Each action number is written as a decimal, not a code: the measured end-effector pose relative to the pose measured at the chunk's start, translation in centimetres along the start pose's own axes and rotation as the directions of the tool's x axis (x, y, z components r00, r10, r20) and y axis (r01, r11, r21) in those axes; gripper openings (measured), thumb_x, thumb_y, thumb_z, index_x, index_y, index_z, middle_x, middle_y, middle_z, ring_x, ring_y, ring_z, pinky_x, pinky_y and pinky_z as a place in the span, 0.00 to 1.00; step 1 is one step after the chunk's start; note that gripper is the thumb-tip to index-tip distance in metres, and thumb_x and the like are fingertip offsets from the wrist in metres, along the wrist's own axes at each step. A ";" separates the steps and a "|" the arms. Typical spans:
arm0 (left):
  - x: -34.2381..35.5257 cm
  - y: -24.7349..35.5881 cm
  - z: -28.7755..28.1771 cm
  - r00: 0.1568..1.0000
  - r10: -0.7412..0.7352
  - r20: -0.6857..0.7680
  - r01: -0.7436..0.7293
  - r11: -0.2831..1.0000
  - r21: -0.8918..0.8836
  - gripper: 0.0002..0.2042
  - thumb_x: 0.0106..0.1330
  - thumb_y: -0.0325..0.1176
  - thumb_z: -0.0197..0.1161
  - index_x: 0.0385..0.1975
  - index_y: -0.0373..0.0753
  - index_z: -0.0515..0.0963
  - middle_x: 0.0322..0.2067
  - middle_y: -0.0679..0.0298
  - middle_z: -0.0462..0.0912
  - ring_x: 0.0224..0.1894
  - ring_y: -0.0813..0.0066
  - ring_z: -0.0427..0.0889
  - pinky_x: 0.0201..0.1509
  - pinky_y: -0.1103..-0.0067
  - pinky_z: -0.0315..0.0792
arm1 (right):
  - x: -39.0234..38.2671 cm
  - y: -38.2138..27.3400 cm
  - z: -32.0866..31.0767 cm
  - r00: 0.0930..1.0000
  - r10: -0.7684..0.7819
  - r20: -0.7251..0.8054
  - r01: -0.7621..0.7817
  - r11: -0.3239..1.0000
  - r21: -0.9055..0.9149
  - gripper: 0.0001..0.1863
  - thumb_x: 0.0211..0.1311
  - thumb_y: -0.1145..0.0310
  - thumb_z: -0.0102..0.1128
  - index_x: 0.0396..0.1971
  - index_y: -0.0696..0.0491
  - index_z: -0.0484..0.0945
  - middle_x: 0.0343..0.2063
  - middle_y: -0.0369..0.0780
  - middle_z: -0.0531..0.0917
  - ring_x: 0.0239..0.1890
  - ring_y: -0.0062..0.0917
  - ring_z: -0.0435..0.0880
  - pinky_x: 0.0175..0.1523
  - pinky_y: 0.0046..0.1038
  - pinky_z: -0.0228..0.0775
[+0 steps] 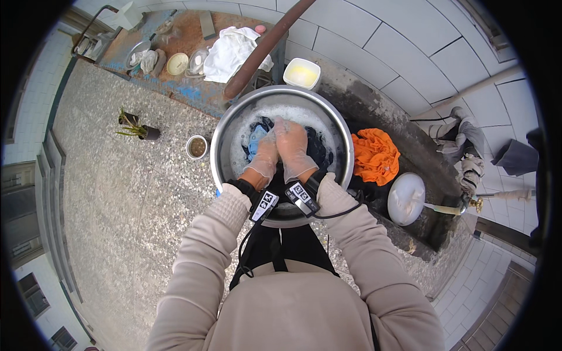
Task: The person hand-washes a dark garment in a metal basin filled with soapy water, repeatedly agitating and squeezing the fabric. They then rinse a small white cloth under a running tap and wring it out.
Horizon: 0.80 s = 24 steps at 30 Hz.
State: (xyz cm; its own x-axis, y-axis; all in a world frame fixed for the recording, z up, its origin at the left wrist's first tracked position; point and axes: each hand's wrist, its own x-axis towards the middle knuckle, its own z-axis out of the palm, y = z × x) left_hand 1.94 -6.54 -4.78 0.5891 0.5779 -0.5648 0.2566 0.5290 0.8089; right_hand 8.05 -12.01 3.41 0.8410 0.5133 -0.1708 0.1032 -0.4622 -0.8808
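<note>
Both my hands are inside a large round metal basin (220, 126) of soapy water, and both wear thin clear plastic gloves. My left hand (266, 154) is closed, pressed against my right hand (291, 143), which is curled into a fist. Dark wet cloth (317, 146) lies around and beneath them, and they grip it between them; my fingertips are partly hidden. A light blue patch of cloth (256, 140) shows just left of my left hand. White suds (301, 112) ring the cloth along the basin's far side.
Right of the basin, an orange cloth (376, 157) and a whitish rounded container (406, 199) sit in a dark trough below a brass tap (477, 205). A white tub (302, 74) stands behind. Leftward are a small cup (197, 147) and potted plants (149, 133). A rusty pipe (266, 50) slants overhead.
</note>
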 end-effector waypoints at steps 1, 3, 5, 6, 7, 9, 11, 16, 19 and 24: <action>0.3 -0.3 -0.1 0.999 0.036 -0.025 -0.033 0.994 0.107 0.16 0.68 0.43 0.44 0.33 0.38 0.74 0.34 0.59 0.78 0.35 0.65 0.76 0.38 0.72 0.70 | 0.2 0.2 0.0 0.998 0.024 -0.057 -0.017 0.992 0.121 0.25 0.61 0.48 0.45 0.27 0.57 0.80 0.29 0.52 0.80 0.35 0.50 0.77 0.44 0.41 0.67; 0.5 -0.1 -0.1 1.000 0.013 0.016 -0.012 0.993 -0.115 0.15 0.67 0.42 0.46 0.36 0.37 0.74 0.34 0.59 0.78 0.36 0.67 0.76 0.39 0.73 0.70 | 0.7 0.7 0.1 0.999 0.039 0.003 -0.039 0.999 -0.003 0.25 0.61 0.49 0.45 0.28 0.57 0.79 0.29 0.53 0.79 0.36 0.50 0.77 0.43 0.41 0.67; -0.1 0.8 -0.3 0.965 -0.149 0.216 0.231 0.876 -0.425 0.15 0.66 0.43 0.48 0.40 0.37 0.73 0.37 0.59 0.77 0.38 0.70 0.76 0.41 0.76 0.70 | 0.9 1.3 0.4 0.995 -0.024 0.098 0.036 0.992 -0.118 0.25 0.62 0.49 0.44 0.28 0.57 0.79 0.29 0.53 0.79 0.36 0.50 0.77 0.43 0.41 0.66; -1.0 1.2 0.1 0.990 0.054 0.133 -0.037 0.991 -0.125 0.14 0.67 0.41 0.48 0.39 0.37 0.74 0.36 0.61 0.78 0.35 0.72 0.76 0.40 0.78 0.70 | 1.3 1.6 0.2 0.988 0.067 0.142 -0.057 0.996 -0.074 0.24 0.62 0.49 0.43 0.29 0.56 0.79 0.29 0.54 0.78 0.36 0.51 0.76 0.43 0.41 0.66; -0.8 2.6 -0.1 0.993 -0.112 0.041 0.106 0.986 0.132 0.13 0.67 0.40 0.50 0.39 0.36 0.74 0.35 0.62 0.78 0.34 0.73 0.77 0.40 0.79 0.71 | 1.7 1.8 -0.1 0.997 0.043 0.072 -0.037 0.996 -0.079 0.25 0.62 0.50 0.45 0.27 0.59 0.79 0.27 0.53 0.80 0.34 0.45 0.78 0.44 0.38 0.67; -2.7 3.8 -0.6 0.976 -0.043 0.214 0.083 0.980 -0.183 0.13 0.65 0.40 0.55 0.38 0.36 0.75 0.34 0.64 0.79 0.34 0.76 0.76 0.39 0.80 0.70 | 2.8 1.7 -0.8 0.932 0.357 0.062 -0.341 0.807 0.481 0.23 0.61 0.52 0.48 0.33 0.61 0.78 0.31 0.48 0.81 0.32 0.38 0.79 0.44 0.34 0.67; -3.4 5.5 -2.4 0.948 0.057 0.313 -0.083 0.994 0.072 0.13 0.63 0.40 0.58 0.35 0.36 0.77 0.31 0.66 0.79 0.33 0.81 0.75 0.38 0.82 0.69 | 3.1 2.1 -3.3 0.814 0.493 0.308 -0.553 0.495 0.671 0.22 0.61 0.54 0.51 0.46 0.57 0.71 0.40 0.41 0.78 0.33 0.33 0.79 0.44 0.30 0.69; -4.0 7.6 -6.6 0.924 -0.072 0.376 -0.212 0.722 0.659 0.12 0.62 0.41 0.60 0.34 0.37 0.77 0.30 0.70 0.78 0.32 0.85 0.72 0.39 0.84 0.67 | 2.1 1.6 -7.1 0.727 0.317 0.610 -0.666 0.105 0.739 0.17 0.62 0.60 0.50 0.42 0.58 0.72 0.38 0.41 0.79 0.39 0.30 0.80 0.44 0.32 0.75; -4.2 7.5 -6.5 0.927 0.127 0.352 -0.096 0.990 -0.105 0.12 0.65 0.38 0.56 0.39 0.36 0.75 0.34 0.68 0.78 0.39 0.83 0.73 0.44 0.83 0.68 | 0.9 1.7 -7.2 0.801 0.238 0.549 -0.585 0.122 0.802 0.12 0.61 0.65 0.53 0.38 0.57 0.75 0.36 0.42 0.81 0.36 0.30 0.82 0.42 0.31 0.77; -4.8 7.2 -2.5 0.982 0.165 0.094 -0.069 0.772 -0.632 0.17 0.67 0.43 0.52 0.47 0.36 0.72 0.43 0.60 0.78 0.46 0.68 0.76 0.54 0.73 0.69 | 1.0 2.4 -4.2 0.957 0.211 0.199 -0.290 0.711 0.640 0.15 0.63 0.66 0.52 0.46 0.60 0.69 0.41 0.40 0.77 0.46 0.28 0.74 0.49 0.30 0.66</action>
State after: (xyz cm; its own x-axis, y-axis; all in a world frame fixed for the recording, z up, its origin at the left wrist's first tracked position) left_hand -0.95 -3.94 3.37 0.6929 0.5959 -0.4059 -0.3269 0.7614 0.5599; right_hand 11.37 -15.63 3.00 0.7210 0.5373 -0.4375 -0.5106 -0.0149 -0.8597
